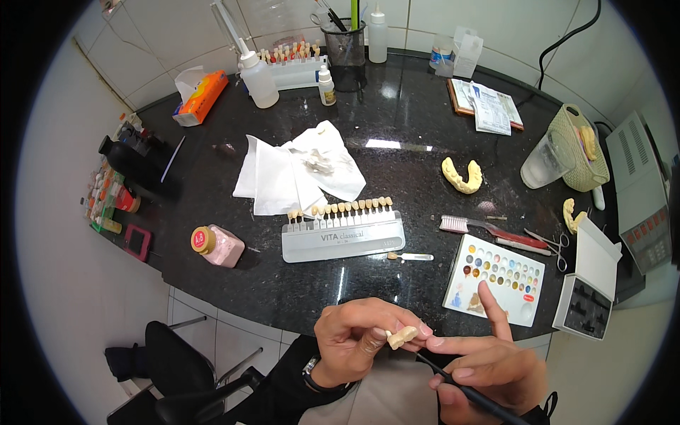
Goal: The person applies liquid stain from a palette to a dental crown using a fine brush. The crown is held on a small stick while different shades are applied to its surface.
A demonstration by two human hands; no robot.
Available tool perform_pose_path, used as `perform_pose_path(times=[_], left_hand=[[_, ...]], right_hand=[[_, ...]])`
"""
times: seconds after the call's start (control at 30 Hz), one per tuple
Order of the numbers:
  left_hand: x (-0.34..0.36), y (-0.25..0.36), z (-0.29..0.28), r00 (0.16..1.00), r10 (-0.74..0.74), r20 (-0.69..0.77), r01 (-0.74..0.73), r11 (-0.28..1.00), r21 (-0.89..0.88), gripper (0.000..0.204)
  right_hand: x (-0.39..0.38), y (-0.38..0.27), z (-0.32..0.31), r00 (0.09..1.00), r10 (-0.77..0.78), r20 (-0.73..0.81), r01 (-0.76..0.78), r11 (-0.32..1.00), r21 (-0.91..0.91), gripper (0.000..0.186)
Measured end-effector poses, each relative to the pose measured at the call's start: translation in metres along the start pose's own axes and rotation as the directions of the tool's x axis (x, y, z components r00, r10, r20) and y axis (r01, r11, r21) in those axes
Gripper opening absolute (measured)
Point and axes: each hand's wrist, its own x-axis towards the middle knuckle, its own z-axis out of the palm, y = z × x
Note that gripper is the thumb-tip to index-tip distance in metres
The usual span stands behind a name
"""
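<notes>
Cluttered black granite counter

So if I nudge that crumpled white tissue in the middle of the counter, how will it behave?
The white tissue looks thin and creased, so it is probably floppy and very light. On the glossy black counter it would likely slide or bunch up. The small pieces lying on it might shift or fall off.

Two shade guides, perhaps three dental casts, three squeeze bottles.
</notes>
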Motion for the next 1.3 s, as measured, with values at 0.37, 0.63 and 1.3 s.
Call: perform_pose_path(times=[0.37,0.63,1.3], left_hand=[[0.0,-0.005,-0.002,0.999,0.044,-0.007,-0.045,0.998,-0.033,0.012],[-0.001,-0.004,-0.002,1.0,0.02,-0.013,-0.021,0.999,-0.045,0.013],[0.0,-0.001,-0.001,0.999,0.022,-0.026,-0.022,1.0,-0.002,0.013]], right_hand=[[0.005,-0.005,-0.002,0.993,0.027,0.111,-0.006,0.982,-0.189,0.031],[0.004,-0.003,-0.002,0.994,0.027,0.104,-0.006,0.982,-0.19,0.031],[0.003,0.001,-0.003,0.994,-0.015,0.105,0.029,0.99,-0.135,0.031]])
